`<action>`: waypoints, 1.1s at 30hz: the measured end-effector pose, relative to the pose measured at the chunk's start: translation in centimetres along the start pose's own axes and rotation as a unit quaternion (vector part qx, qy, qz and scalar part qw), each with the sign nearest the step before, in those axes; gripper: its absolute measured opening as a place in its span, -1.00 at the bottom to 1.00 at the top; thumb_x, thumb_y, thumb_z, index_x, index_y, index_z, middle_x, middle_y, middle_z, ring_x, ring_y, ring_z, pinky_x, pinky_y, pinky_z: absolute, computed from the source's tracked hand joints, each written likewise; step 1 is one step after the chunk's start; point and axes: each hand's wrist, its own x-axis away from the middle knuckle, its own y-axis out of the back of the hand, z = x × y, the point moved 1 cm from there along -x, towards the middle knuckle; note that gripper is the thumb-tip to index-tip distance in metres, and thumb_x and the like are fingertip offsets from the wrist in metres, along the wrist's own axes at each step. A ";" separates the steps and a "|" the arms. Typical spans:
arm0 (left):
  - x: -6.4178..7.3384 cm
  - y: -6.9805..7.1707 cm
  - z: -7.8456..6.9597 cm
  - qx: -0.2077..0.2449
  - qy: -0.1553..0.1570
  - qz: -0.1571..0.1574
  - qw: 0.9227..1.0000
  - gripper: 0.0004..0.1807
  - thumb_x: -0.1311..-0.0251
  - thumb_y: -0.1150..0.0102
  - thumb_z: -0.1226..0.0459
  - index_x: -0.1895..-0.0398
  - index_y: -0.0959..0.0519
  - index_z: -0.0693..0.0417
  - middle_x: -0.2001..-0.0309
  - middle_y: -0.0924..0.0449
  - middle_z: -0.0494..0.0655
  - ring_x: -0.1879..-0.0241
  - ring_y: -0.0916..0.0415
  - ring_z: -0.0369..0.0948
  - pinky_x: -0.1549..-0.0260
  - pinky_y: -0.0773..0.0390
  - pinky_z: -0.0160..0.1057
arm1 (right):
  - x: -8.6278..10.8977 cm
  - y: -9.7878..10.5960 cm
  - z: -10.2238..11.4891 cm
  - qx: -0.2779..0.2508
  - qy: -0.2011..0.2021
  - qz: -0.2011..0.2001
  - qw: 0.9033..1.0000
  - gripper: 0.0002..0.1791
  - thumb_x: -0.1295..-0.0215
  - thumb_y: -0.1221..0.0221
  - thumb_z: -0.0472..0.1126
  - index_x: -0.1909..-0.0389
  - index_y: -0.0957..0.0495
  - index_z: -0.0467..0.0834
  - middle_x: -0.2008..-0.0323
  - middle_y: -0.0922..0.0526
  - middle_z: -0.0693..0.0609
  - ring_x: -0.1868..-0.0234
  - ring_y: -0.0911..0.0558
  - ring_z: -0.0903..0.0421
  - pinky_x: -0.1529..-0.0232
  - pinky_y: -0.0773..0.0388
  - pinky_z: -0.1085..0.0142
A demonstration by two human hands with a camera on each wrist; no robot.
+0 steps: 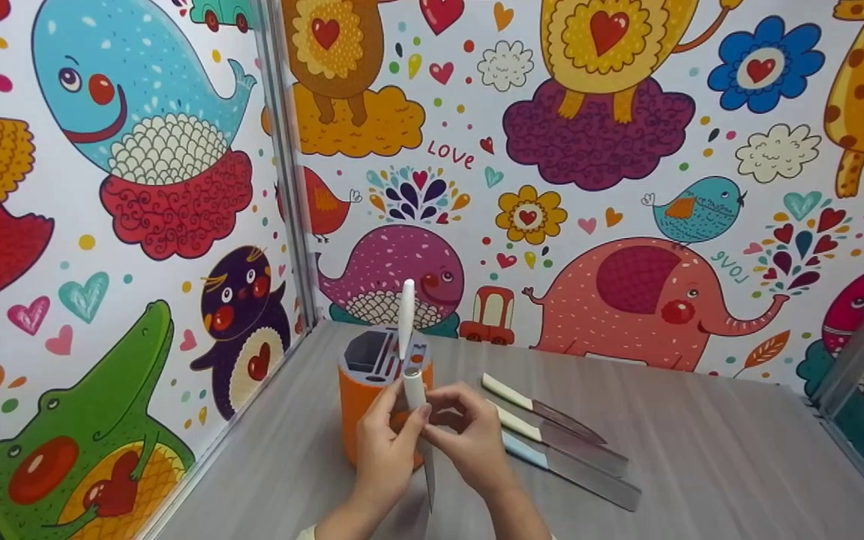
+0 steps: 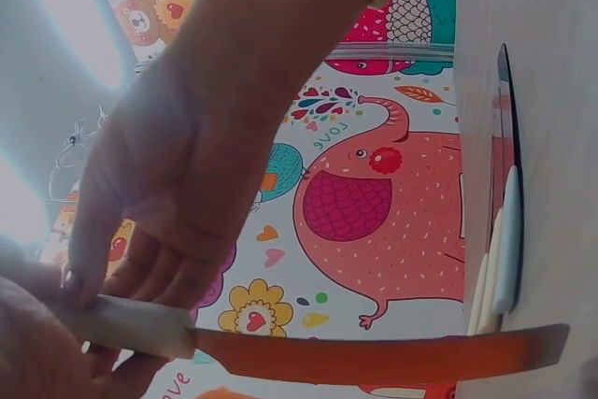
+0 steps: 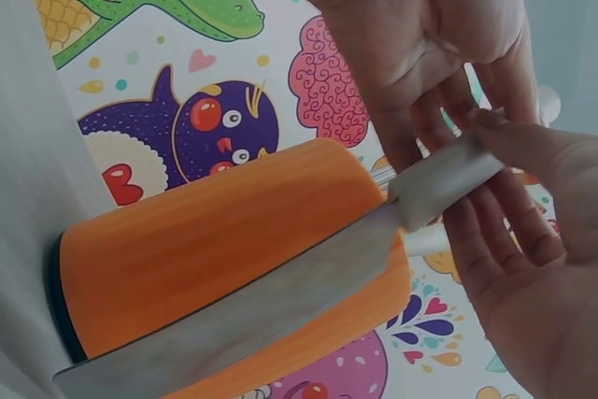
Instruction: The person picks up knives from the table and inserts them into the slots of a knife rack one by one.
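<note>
Upright in front of me is a kitchen knife [image 1: 415, 390], its pale handle up and its blade down. My left hand [image 1: 387, 442] grips the handle, with the thumb laid along it. From the other side, my right hand [image 1: 473, 435] pinches the same handle between curled fingers and thumb. Just behind stands an orange knife block [image 1: 352, 420] with a slotted grey top. A white handle [image 1: 406, 315] rises from one slot. In the right wrist view the broad blade [image 3: 252, 310] passes in front of the block.
To the right on the grey wood-look table [image 1: 709, 450] lie two cream-handled knives [image 1: 507, 390] and a blue-handled knife [image 1: 526, 450], blades pointing right and towards me. Cartoon-printed walls [image 1: 177, 300] enclose the table at the left, back and right.
</note>
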 end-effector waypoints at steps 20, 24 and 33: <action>-0.1 2.0 -2.7 0.022 -0.001 -0.044 0.999 -0.51 -0.54 -0.18 0.33 -0.46 -0.46 0.27 -0.20 -0.69 0.17 -0.14 -0.70 -0.03 -0.18 -0.71 -0.17 | 0.6 0.4 -12.1 -0.083 -0.152 -0.080 0.982 -0.27 -0.36 -0.40 -0.31 -0.49 -0.35 -0.29 -0.44 -0.50 -0.29 -0.40 -0.54 -0.18 -0.43 -0.56 -0.04; 0.1 3.0 -3.2 0.034 0.000 -0.060 0.998 -0.54 -0.57 -0.10 0.36 -0.46 -0.44 0.27 -0.26 -0.66 0.15 -0.21 -0.68 0.03 -0.19 -0.69 -0.24 | 0.8 -1.0 -13.4 -0.085 -0.184 -0.021 0.979 -0.09 -0.39 -0.41 -0.19 -0.63 -0.17 -0.26 -0.59 -0.29 -0.33 -0.58 -0.33 -0.31 -0.55 -0.37 -0.20; 0.3 3.5 -5.0 0.032 -0.074 -0.087 0.993 -0.57 -0.55 -0.10 0.42 -0.39 -0.45 0.40 -0.20 -0.70 0.18 -0.12 -0.72 -0.19 -0.14 -0.66 -0.43 | 0.2 -0.9 -14.4 -0.068 -0.209 0.007 0.976 0.09 -0.12 -0.40 -0.45 -0.68 -0.12 -0.17 -0.64 -0.25 -0.23 -0.63 -0.25 -0.25 -0.64 -0.16 -0.24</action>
